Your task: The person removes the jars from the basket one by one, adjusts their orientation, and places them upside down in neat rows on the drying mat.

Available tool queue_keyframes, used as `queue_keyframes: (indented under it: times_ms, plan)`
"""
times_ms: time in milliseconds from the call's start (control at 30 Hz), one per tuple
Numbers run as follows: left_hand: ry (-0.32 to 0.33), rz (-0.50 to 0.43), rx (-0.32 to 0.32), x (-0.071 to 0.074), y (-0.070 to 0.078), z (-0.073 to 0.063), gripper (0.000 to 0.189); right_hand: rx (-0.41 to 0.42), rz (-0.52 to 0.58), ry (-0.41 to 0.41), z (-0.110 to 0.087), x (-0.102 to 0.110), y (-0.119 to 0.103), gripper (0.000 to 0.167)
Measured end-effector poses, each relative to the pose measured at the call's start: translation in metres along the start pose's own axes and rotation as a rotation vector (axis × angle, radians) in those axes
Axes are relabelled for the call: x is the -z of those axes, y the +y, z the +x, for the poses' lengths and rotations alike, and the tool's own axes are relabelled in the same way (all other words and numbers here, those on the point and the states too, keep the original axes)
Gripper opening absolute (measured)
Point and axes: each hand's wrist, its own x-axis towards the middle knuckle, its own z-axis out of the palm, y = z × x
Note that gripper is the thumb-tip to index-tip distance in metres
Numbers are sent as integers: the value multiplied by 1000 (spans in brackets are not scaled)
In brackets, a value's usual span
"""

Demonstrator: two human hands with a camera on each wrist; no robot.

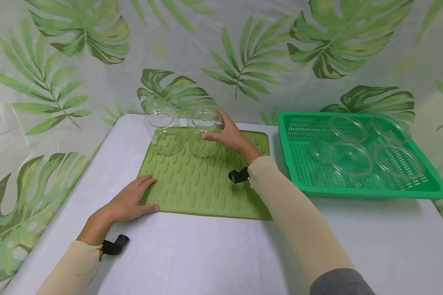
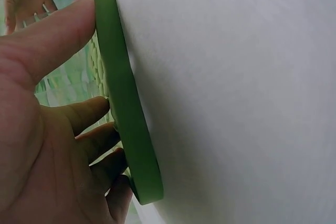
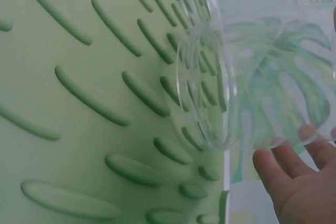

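Observation:
Two clear cups stand upside down at the back of a green ridged mat. My right hand (image 1: 230, 135) is at the right-hand clear cup (image 1: 204, 137), with thumb and fingers around its upper part. In the right wrist view, the fingertips (image 3: 286, 156) touch that cup's wall, and its wide rim is down at the mat (image 3: 100, 108). The other clear cup (image 1: 166, 133) is just to its left. My left hand (image 1: 131, 198) rests at the mat's left front corner, fingers spread. In the left wrist view, its thumb and fingertips touch the mat's edge (image 2: 123, 93).
A green perforated basket (image 1: 358, 191) at the right holds several more clear cups (image 1: 350, 157). White cloth (image 1: 206, 254) covers the table, and a leaf-patterned curtain (image 1: 177, 49) hangs behind it.

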Motion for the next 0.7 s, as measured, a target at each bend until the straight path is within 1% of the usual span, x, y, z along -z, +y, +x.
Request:
queue_keyframes:
  times_ms: [167,400,567,700]
  plan:
    - [3,3,-8,1,0,-2,83,-6,-8,1,3,-5,2,103]
    - [2,1,4,3,1,-2,82,26,-21,-19,7,-9,4,105]
    - [-1,-8,0,2,2,-1,82,22,-53,15,6,-8,5,102]
    - [-4,-7,1,3,3,-2,83,16,-80,27,5,-7,5,103]
